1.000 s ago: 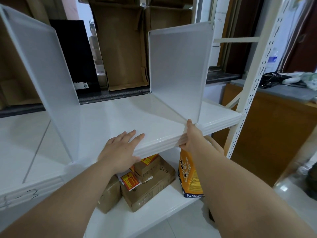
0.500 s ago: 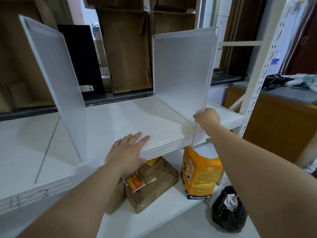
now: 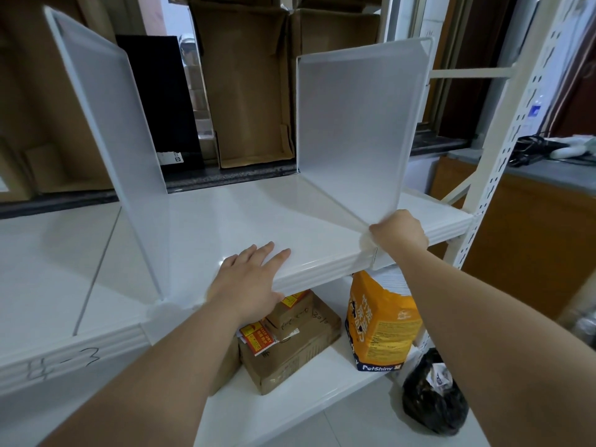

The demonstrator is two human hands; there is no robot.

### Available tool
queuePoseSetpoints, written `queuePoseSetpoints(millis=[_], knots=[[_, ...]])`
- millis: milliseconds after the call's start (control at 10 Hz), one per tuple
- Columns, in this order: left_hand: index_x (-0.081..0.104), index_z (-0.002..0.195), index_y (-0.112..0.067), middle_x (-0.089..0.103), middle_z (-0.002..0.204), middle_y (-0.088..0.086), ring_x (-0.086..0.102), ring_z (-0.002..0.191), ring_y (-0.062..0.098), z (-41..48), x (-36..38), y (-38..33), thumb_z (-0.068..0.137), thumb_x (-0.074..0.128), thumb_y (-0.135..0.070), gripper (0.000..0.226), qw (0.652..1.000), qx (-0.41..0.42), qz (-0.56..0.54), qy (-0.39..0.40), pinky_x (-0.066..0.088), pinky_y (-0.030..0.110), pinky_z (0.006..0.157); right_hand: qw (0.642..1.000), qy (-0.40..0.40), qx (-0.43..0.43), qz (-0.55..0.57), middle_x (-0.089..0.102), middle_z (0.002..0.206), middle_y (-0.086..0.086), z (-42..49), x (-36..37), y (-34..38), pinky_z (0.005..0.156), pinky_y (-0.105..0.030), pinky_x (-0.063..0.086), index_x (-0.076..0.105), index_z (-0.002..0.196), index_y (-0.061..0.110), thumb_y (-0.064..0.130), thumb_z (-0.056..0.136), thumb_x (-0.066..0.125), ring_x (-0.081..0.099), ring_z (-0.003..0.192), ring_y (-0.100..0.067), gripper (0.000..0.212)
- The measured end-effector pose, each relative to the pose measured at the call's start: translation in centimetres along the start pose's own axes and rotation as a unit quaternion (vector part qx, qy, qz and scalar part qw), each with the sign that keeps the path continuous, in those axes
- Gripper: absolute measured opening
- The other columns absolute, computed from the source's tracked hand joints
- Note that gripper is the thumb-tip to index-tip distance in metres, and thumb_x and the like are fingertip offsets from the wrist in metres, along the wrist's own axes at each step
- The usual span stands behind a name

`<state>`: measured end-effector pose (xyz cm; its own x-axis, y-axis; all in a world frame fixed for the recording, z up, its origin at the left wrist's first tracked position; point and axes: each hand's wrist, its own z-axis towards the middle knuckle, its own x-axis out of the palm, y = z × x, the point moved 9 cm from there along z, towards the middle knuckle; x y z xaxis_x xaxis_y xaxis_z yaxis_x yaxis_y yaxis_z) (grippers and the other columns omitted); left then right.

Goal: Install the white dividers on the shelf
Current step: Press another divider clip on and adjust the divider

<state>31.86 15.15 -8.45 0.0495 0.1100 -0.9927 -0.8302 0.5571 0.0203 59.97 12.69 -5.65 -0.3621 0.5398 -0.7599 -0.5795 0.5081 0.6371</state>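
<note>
Two white mesh dividers stand upright on the white shelf (image 3: 245,217). The left divider (image 3: 109,146) rises from the shelf's front edge at the left. The right divider (image 3: 354,130) stands right of centre. My right hand (image 3: 398,233) is closed around the right divider's lower front corner at the shelf's front lip. My left hand (image 3: 250,279) lies flat on the shelf's front edge between the two dividers, fingers spread, holding nothing.
Cardboard boxes (image 3: 248,88) stand behind the shelf. On the lower shelf are brown parcels (image 3: 290,346) and an orange bag (image 3: 380,327). A black bag (image 3: 432,395) lies on the floor. The perforated rack upright (image 3: 493,175) stands at right, a wooden counter (image 3: 532,240) beyond.
My right hand rose from under the shelf's front lip to the right divider's lower front corner and closed on it. My left hand stayed flat on the shelf.
</note>
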Motion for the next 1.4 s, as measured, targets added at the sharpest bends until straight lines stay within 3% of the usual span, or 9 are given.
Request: queuePoseSetpoints(millis=[100, 200, 900, 1300, 1400], knots=[[-0.003, 0.148, -0.043, -0.001, 0.161, -0.008, 0.004, 0.149, 0.018, 0.0, 0.0, 0.0, 0.092, 0.045, -0.052, 0.075, 1.0, -0.001, -0.001, -0.001, 0.01, 0.04, 0.119, 1.0, -0.017, 0.008, 0.019, 0.05, 0.071, 0.001, -0.1, 0.0, -0.1, 0.074, -0.036, 0.05, 0.046, 0.092, 0.018, 0.025, 0.09, 0.056, 0.055, 0.077, -0.024, 0.012], [-0.003, 0.148, -0.043, -0.001, 0.161, -0.009, 0.004, 0.149, 0.018, 0.0, 0.1, 0.1, 0.091, 0.046, -0.052, 0.076, 1.0, -0.002, -0.002, 0.001, 0.01, 0.04, 0.119, 0.999, -0.025, 0.014, 0.038, 0.056, 0.082, -0.002, -0.1, 0.2, -0.1, 0.079, -0.039, 0.055, 0.045, 0.093, 0.019, 0.027, 0.089, 0.057, 0.058, 0.08, -0.024, 0.015], [-0.004, 0.148, -0.043, -0.001, 0.161, -0.008, 0.004, 0.149, 0.019, 0.1, 0.2, 0.1, 0.091, 0.046, -0.052, 0.076, 1.0, -0.001, 0.005, -0.003, 0.01, 0.041, 0.119, 0.993, -0.026, 0.031, 0.107, 0.061, 0.099, -0.005, 0.0, 1.0, -0.7, 0.085, -0.046, 0.055, 0.052, 0.108, 0.016, 0.02, 0.09, 0.054, 0.061, 0.093, -0.028, 0.018], [-0.005, 0.148, -0.042, -0.001, 0.161, -0.009, 0.005, 0.149, 0.019, 0.1, 0.1, 0.0, 0.091, 0.046, -0.053, 0.077, 1.0, 0.002, 0.009, -0.003, 0.011, 0.041, 0.119, 0.993, 0.004, 0.024, 0.112, 0.061, 0.104, -0.007, 0.2, 1.0, -0.7, 0.08, -0.037, 0.053, 0.053, 0.118, 0.013, 0.019, 0.093, 0.053, 0.058, 0.091, -0.026, 0.026], [-0.004, 0.149, -0.042, 0.0, 0.161, -0.008, 0.006, 0.149, 0.02, 0.1, 0.1, 0.0, 0.091, 0.046, -0.053, 0.077, 1.0, 0.002, 0.009, -0.006, 0.012, 0.041, 0.119, 0.992, -0.015, -0.011, 0.126, 0.06, 0.116, -0.007, -0.5, 0.6, -0.4, 0.087, -0.039, 0.052, 0.049, 0.125, 0.014, 0.025, 0.094, 0.053, 0.058, 0.099, -0.025, 0.033]])
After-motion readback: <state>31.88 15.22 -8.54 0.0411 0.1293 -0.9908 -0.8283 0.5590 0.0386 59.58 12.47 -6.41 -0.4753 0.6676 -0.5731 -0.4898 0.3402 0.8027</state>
